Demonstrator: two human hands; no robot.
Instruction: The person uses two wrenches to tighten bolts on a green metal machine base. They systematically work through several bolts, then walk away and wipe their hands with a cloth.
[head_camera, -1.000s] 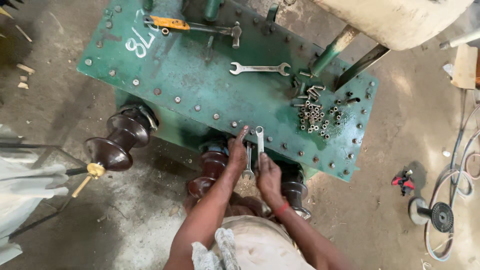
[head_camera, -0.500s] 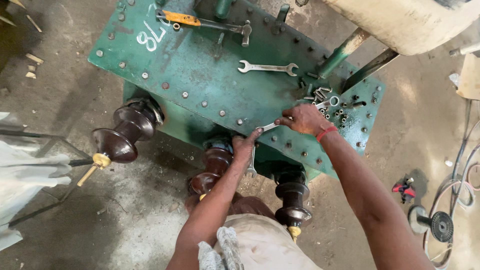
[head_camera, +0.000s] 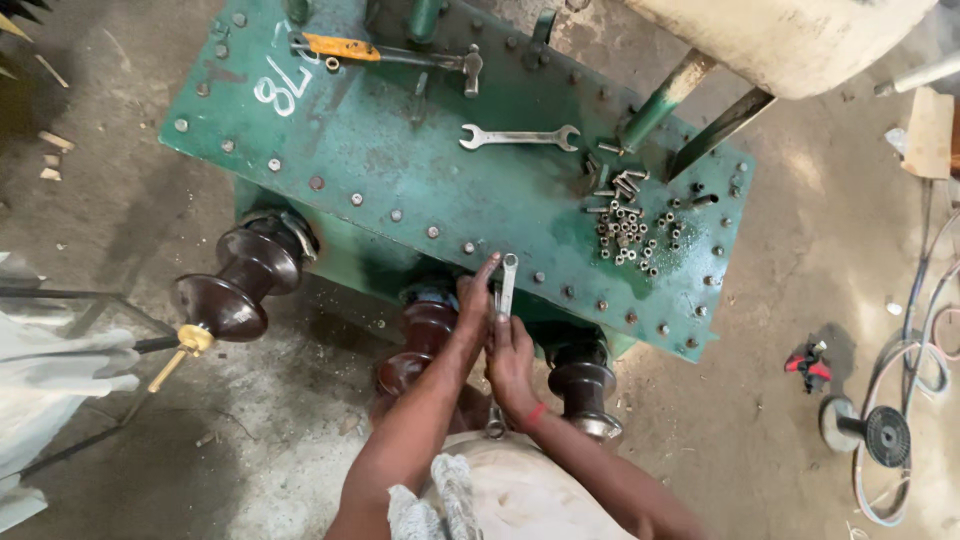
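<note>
Both my hands meet at the near edge of the green steel cover plate (head_camera: 400, 160). My left hand (head_camera: 474, 300) rests against that edge with its forefinger stretched up onto the plate, touching the small spanner (head_camera: 507, 285) that stands almost upright there. My right hand (head_camera: 510, 355), with a red band at the wrist, is just below, fingers curled round the spanner's lower end, so it is clamped on the tool. The left is not gripping anything that I can see; its fingers lie loosely together.

Directly under my hands sits the middle brown porcelain bushing (head_camera: 420, 335), with another (head_camera: 583, 385) just to the right and a larger one (head_camera: 240, 280) well off to the left. On the plate to the right lies a heap of small bolts and nuts (head_camera: 630, 225). Further away rests a bigger open-ended spanner (head_camera: 520, 137), and at the far edge a hammer with an orange handle (head_camera: 385, 53). On the floor at right lie a red-handled tool (head_camera: 808, 362) and coiled cable (head_camera: 915, 400).
</note>
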